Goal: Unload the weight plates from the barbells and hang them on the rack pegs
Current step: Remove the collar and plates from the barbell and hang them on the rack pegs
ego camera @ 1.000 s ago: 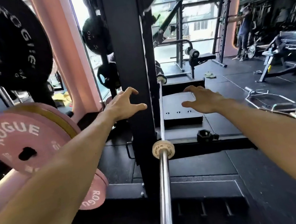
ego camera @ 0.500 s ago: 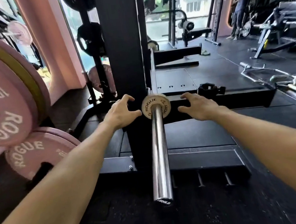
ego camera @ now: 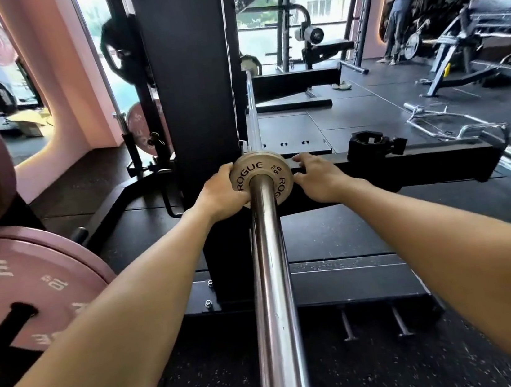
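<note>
Gym flooring [ego camera: 334, 238] of dark rubber fills the view, with a window and pink wall at eleven o'clock and more machines at two o'clock. Dominating the middle is the black rack [ego camera: 197, 103], its upright rising to twelve o'clock. At nine o'clock hang big pink plates [ego camera: 29, 288], already stored on pegs, with another pink one further back beside the upright. From six o'clock a chrome bar [ego camera: 271, 288] runs straight up to centre, where the small plate [ego camera: 262, 178], pale and marked ROGUE, sits on its sleeve close against the rack. A black collar [ego camera: 374, 143] lies on the rack's base at three o'clock of that plate, apart from the bar.

The left hand [ego camera: 220, 194] curls its fingers round the plate's left rim; the right hand [ego camera: 319, 178] meets the right rim, fingers bent over its far edge, though how firmly they pinch I cannot tell.

As for risks, I judge the plate may bind if drawn off crooked, one hand pulling ahead of the other. Thin and light, it could also slip from fingertips once clear of the sleeve's end and drop onto the floor or feet. Fingers behind it might get nipped against the upright.

No containers show; the pegs serve as storage, holding pink plates.
</note>
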Available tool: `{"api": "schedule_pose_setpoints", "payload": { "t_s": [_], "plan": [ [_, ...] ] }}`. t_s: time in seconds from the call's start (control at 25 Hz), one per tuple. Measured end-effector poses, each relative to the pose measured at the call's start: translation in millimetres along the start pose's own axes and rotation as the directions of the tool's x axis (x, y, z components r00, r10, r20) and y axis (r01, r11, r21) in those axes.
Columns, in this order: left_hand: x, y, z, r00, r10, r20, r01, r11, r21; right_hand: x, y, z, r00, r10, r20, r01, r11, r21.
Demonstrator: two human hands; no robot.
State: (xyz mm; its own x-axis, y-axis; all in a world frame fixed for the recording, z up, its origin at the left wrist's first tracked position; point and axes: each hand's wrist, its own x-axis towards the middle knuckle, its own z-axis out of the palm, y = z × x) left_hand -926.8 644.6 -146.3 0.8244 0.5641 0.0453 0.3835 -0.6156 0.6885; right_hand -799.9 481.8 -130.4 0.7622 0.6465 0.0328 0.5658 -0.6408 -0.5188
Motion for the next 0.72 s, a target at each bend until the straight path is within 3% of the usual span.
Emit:
{"api": "schedule_pose_setpoints", "payload": {
  "t_s": [0.16, 0.32, 0.48, 0.56, 0.72],
  "plan": [
    [3, -3, 14, 0.997, -0.015, -0.079, 0.011, 0.998, -0.056, 6, 0, 17, 0.999, -0.031, 0.018, 0.029, 0.994, 0.105],
    [-1, 1, 16, 0.988, -0.049, -0.148, 0.021, 0.983, -0.183, 5, -3, 22, 1.0, 0.03, -0.006, -0.028, 0.966, 0.259],
    [-12, -9, 12, 0.982, -0.054, -0.182, 0.018, 0.98, -0.196, -4, -1, 28, 0.994, 0.082, -0.067, -0.05, 0.918, 0.393],
    [-20, -15, 10, 0.976, -0.032, -0.215, -0.005, 0.986, -0.168, -12, -2, 32, 0.99, 0.085, -0.116, -0.039, 0.933, 0.358],
    [-41, -15, 4, 0.974, 0.044, -0.222, -0.062, 0.995, -0.074, -33, -4, 30, 0.988, -0.039, -0.148, 0.04, 0.999, 0.003]
  ]
}}
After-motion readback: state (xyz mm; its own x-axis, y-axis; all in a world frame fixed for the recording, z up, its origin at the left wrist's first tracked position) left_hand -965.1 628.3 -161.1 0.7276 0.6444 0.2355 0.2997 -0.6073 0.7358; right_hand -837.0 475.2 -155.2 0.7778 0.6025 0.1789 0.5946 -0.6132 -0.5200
